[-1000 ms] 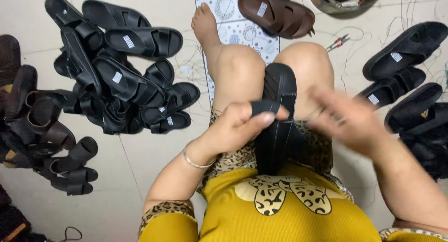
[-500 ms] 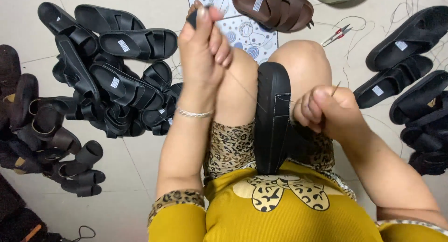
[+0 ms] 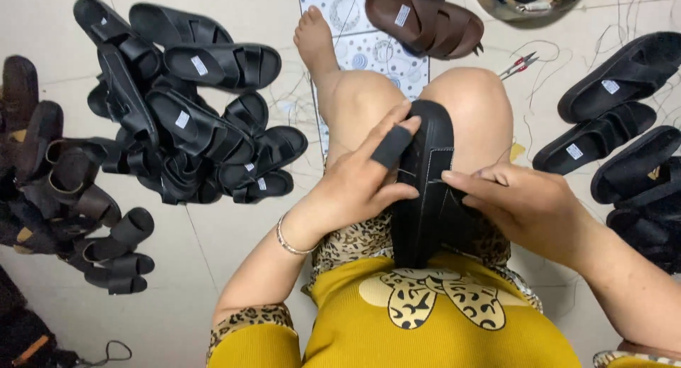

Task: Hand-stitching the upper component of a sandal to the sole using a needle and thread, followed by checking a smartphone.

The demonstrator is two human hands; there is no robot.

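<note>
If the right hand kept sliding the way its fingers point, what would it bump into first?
Its fingers point leftward, so the right hand would likely press into the black sandal on the lap, which it already touches, then meet the left hand.

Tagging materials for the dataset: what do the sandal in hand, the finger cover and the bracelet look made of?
Black sandal: matte leather or a synthetic look-alike, with pale stitching along the edge; I cannot tell which. Finger cover on the left hand: dark, matte, probably rubber or cloth. Bracelet: thin, shiny, silver-coloured metal.

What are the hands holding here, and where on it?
A black sandal stood on edge between the knees: left hand on its left edge, right hand on its right side.
</note>
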